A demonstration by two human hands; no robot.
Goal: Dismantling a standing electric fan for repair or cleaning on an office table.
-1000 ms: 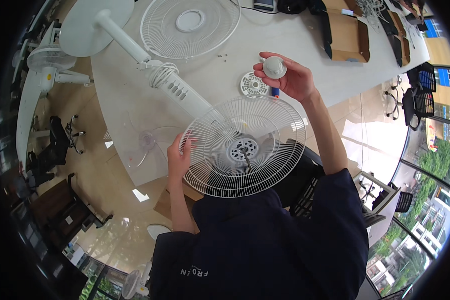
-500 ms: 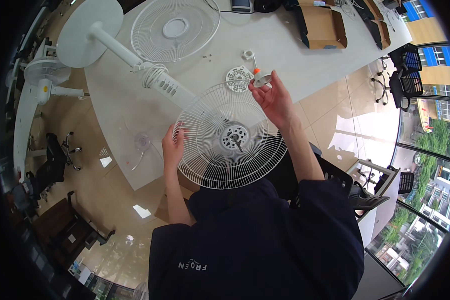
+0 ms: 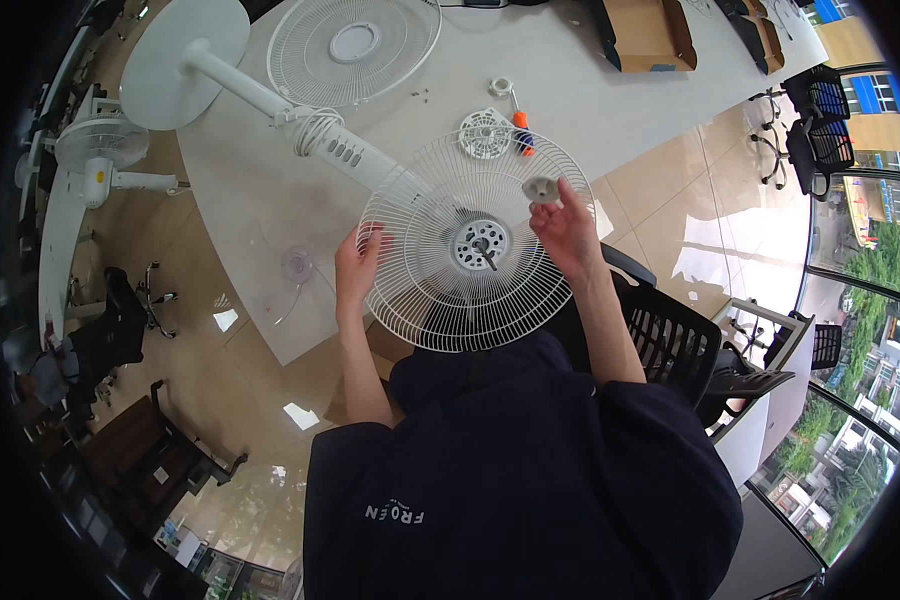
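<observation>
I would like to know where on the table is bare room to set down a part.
Widest patch: the white tabletop between the flat fan guard and the open cardboard box. A smaller one lies between the white fan stand and the clear fan blades. Crowded: by the far rim of the held guard, with perforated disc, screwdriver and ring.

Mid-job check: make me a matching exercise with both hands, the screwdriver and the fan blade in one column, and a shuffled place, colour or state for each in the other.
Column one
1. left hand
2. screwdriver
3. right hand
4. fan blade

Column two
A. holding a small pale round part
B. see-through, on the white table
C. at the left rim of the near wire grille
D. orange and blue handle

Right pairs: 1-C, 2-D, 3-A, 4-B
</observation>
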